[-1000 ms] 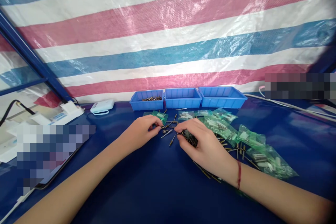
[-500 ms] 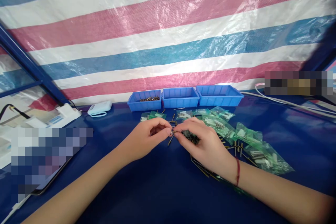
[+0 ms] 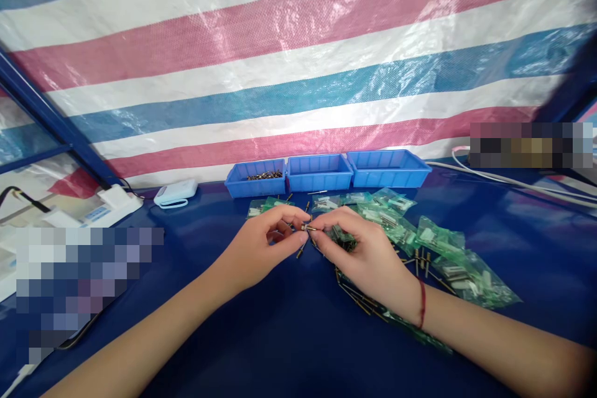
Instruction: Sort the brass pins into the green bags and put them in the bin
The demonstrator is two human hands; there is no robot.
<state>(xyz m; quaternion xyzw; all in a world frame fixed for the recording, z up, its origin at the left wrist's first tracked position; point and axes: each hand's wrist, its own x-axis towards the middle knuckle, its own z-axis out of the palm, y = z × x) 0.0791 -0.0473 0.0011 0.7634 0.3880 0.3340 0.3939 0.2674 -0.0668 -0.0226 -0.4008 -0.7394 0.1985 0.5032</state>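
Metal catches the light between the fingertips of the left hand and the right hand: a small pin-like piece, held above the blue desk, with each grip pinched together on it. More brass-toned pins lie around the right hand, near green-tinted plastic bags. Beyond stand three blue bins, the leftmost containing small metal parts.

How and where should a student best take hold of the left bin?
Probably the left bin goes best by its front rim, from the near side: it is open-topped, its right end sits close to the middle bin, and the striped sheet hangs behind. Keep it level; small parts lie inside. The left hand, nearer, is holding a pin.
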